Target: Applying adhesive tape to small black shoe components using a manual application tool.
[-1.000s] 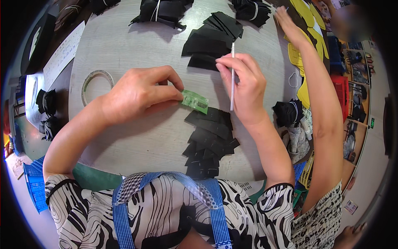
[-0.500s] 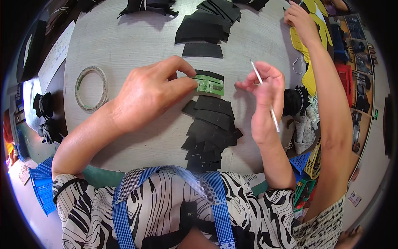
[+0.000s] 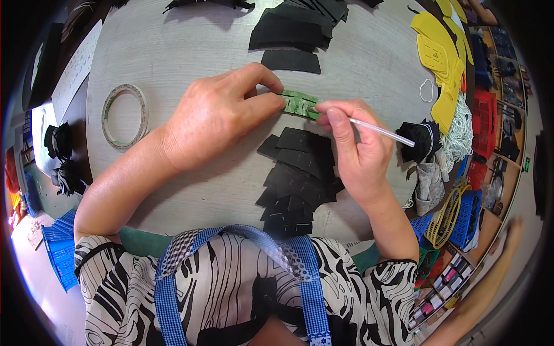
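Note:
A small green template (image 3: 298,104) with slots lies on the table in front of me. My left hand (image 3: 222,109) is closed on its left end, thumb and index finger pinching the edge. A thin white pen (image 3: 384,131) is held in my right hand (image 3: 359,138), its fingers closed near the tip. That tip is at the template's right end, partly hidden by my fingers. Nearer to me lies an overlapping row of black pieces (image 3: 297,173) with small pale marks. Beyond the template are a single black piece (image 3: 290,61) and a black stack (image 3: 285,32).
A roll of tape (image 3: 107,118) lies on the left of the table. Yellow cut pieces (image 3: 435,55), white cord (image 3: 457,135) and a tied black bundle (image 3: 416,141) sit along the right edge. Blue baskets (image 3: 59,248) stand at the lower left. Another person's arm (image 3: 490,288) shows at the lower right.
My right hand has moved left and brought the pen tip down to the template. My left hand has shifted slightly right, still on the template. The other person's arm has withdrawn from the yellow pieces.

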`<state>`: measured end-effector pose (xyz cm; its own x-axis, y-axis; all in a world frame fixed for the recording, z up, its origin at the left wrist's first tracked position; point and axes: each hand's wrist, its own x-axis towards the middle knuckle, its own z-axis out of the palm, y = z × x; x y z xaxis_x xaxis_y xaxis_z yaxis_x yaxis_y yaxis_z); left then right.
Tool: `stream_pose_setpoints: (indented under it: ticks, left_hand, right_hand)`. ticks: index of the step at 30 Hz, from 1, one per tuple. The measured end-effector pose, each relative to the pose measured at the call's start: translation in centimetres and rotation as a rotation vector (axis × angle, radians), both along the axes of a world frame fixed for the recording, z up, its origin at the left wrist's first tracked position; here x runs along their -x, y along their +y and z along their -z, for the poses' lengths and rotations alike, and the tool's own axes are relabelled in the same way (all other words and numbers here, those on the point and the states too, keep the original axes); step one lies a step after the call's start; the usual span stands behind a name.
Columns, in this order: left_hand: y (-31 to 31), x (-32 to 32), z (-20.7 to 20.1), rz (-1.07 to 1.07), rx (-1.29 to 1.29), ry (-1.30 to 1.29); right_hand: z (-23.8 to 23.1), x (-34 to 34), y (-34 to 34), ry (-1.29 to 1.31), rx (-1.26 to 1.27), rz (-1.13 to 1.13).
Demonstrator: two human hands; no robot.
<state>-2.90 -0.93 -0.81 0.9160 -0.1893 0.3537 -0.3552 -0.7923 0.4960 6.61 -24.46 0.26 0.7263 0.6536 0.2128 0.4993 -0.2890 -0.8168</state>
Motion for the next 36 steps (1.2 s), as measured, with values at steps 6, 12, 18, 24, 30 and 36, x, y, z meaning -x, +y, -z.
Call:
stream_pose_setpoints:
  ticks: [6,12,18,24,30,36]
  left_hand:
    - [-0.1,0.3,-0.4,-0.016,-0.063,0.011]
    - [-0.1,0.2,0.1,-0.01,-0.031,-0.017]
    - [-0.2,0.3,-0.1,-0.013,-0.035,-0.016]
    - [-0.1,0.2,0.1,-0.016,-0.021,-0.03]
    - [0.0,0.2,0.1,0.012,-0.018,-0.027]
    - [-0.5,1.9,-0.8,0.198,0.166,0.103]
  right_hand:
    - [-0.4,0.0,0.7,-0.128,0.088,-0.043]
    - [-0.4,0.2,2.6,-0.19,0.05,-0.075]
    - [-0.9,0.0,2.8,-0.097,0.107,-0.085]
    - [-0.5,-0.3,3.7,-0.215,0.044,-0.138]
    - [-2.4,-2.1,1.7,-0.052,0.199,-0.002]
    - [-0.3,-2.8,2.3,-0.506,0.085,-0.155]
